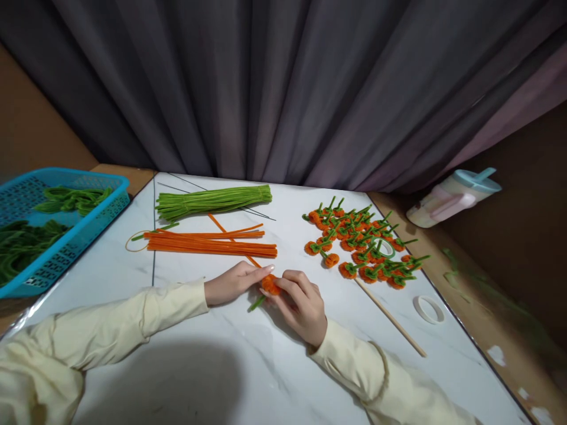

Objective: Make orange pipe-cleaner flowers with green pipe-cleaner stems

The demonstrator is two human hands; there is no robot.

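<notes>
Between my two hands is a small orange pipe-cleaner pumpkin (270,285) with a green stem end (256,303) sticking out at its lower left. My left hand (237,282) pinches it from the left, thumb and fingers together. Curled fingers of my right hand (301,304) grip its right side. Just beyond lies a bundle of orange pipe cleaners (212,244), with one loose strand slanting toward my left hand. A bundle of green pipe cleaners (215,200) rests farther back. To the right sits a cluster of finished-looking orange pumpkins with green stems (361,227).
A blue basket (119,192) with green pipe-cleaner pieces stands at the left. On the right are a wooden stick (390,316), a roll of white tape (429,310), a green-edged roll (384,249) among the pumpkins, and a lidded cup (449,200). Thin dark wires (261,213) lie under the green bundle.
</notes>
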